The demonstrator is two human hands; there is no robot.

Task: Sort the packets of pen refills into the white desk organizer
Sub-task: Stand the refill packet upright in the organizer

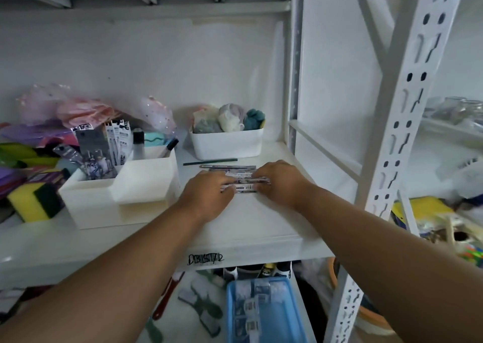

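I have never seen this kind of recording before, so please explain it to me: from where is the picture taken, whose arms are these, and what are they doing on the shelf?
The one picture comes from a camera worn on a person's head, looking forward and down, so the two bare arms are that person's own. No machine is here. Both the left hand and the right hand rest on a pile of refill packets lying flat on the white shelf; the fingers seem to gather the pile from both ends. To the left stands the white organizer, with some packets already upright inside. Behind are a pencil and a white bin.
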